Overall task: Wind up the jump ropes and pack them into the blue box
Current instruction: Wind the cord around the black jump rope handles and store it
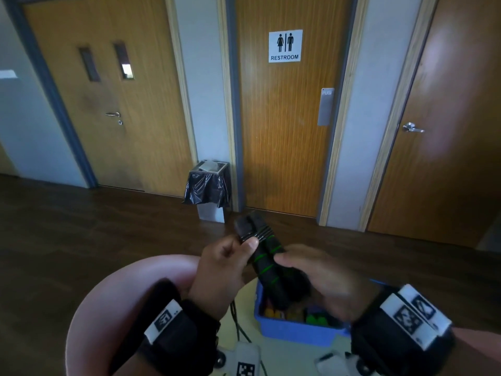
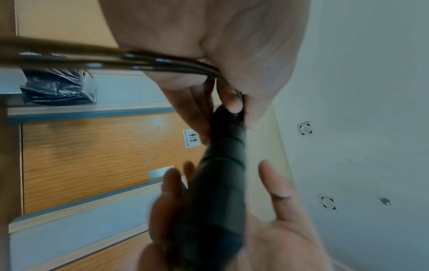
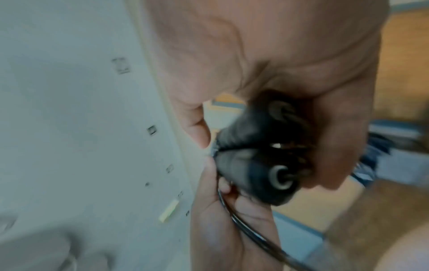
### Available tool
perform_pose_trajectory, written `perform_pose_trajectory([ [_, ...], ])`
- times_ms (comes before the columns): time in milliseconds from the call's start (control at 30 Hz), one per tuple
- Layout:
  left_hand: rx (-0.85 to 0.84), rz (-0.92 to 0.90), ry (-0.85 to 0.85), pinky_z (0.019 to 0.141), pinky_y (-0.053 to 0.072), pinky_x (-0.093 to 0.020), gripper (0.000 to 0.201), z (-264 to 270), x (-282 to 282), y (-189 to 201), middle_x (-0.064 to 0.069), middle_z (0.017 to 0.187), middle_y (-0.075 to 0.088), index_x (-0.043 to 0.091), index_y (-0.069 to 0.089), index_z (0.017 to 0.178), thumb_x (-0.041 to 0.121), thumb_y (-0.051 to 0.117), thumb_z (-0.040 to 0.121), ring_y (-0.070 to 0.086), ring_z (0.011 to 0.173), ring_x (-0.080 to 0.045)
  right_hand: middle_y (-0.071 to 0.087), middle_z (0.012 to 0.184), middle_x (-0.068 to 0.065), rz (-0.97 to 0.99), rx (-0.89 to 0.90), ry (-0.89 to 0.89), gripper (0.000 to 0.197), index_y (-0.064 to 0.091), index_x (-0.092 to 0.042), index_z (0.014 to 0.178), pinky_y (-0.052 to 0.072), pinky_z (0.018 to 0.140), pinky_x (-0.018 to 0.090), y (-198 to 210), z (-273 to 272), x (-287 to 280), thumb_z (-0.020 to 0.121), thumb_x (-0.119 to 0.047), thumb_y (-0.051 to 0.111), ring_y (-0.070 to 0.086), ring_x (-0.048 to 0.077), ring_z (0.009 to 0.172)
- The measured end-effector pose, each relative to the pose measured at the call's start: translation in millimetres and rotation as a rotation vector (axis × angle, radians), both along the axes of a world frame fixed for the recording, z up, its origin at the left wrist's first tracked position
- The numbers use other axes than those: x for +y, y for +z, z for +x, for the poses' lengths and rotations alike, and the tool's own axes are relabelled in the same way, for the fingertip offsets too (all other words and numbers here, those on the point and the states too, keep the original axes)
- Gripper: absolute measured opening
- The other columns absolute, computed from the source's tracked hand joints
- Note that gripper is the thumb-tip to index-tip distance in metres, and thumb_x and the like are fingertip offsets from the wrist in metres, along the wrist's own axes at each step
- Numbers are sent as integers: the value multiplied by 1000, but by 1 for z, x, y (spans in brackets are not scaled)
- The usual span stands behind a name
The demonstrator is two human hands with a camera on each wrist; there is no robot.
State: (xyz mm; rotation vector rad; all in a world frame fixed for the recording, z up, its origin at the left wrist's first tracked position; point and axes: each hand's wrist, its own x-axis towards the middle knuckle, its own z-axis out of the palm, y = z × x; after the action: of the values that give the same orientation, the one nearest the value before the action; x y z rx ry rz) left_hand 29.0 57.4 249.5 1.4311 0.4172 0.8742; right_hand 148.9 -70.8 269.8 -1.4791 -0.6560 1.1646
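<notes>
Presently: jump rope handles (image 1: 267, 263), paired, black with green rings, long axis near-to-far above the blue box (image 1: 298, 331). Left hand (image 1: 223, 270) pinches the far end and cord (image 2: 162, 64); right hand (image 1: 322, 278) wraps the near end.

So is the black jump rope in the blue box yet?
Not yet. Both hands hold its handles up above the box, and its cord hangs loose beside it.
</notes>
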Motion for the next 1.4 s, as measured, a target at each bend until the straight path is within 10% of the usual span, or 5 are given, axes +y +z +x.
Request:
perform_pose_trajectory([
  [233, 99, 278, 136, 46, 29, -17, 51, 4, 22, -6, 9, 42, 38, 16, 40, 52, 34, 74, 85, 35, 44, -4, 59, 96, -6, -138, -1106, -139, 53, 40, -27, 113, 51, 62, 30, -9, -38, 34, 73, -40, 73, 61, 12, 80],
  [567, 57, 63, -260, 98, 46, -63, 48, -3, 71, -21, -23, 105, 69, -1, 73, 86, 46, 71, 77, 66, 103, -43, 57, 72, 6, -53, -295, -166, 51, 61, -12, 99, 41, 54, 31, -7, -33, 53, 49, -13, 70, 55, 19, 61],
  [800, -71, 68, -161, 68, 50, -43, 46, -10, 72, -13, -13, 77, 67, 1, 65, 70, 47, 71, 75, 63, 71, -29, 45, 73, 10, 233, 413, 149, 53, 45, -11, 109, 36, 54, 27, -10, -46, 57, 58, -16, 56, 43, 21, 53],
  [1000, -10, 286, -50, 57, 39, -17, 48, -27, 68, -2, 10, 54, 49, 13, 48, 60, 55, 60, 79, 46, 55, -2, 44, 74, 8, 239, 387, 211, 50, 46, -13, 109, 37, 55, 27, -8, -41, 58, 60, -18, 55, 44, 20, 52],
  [1400, -34, -278, -483, 74, 52, -46, 34, -44, 76, -10, -37, 98, 54, 12, 46, 66, 30, 68, 85, 57, 95, -59, 39, 72, 13, 133, 269, 143, 58, 47, -9, 107, 35, 47, 25, -22, -33, 51, 51, -16, 63, 40, 21, 49],
])
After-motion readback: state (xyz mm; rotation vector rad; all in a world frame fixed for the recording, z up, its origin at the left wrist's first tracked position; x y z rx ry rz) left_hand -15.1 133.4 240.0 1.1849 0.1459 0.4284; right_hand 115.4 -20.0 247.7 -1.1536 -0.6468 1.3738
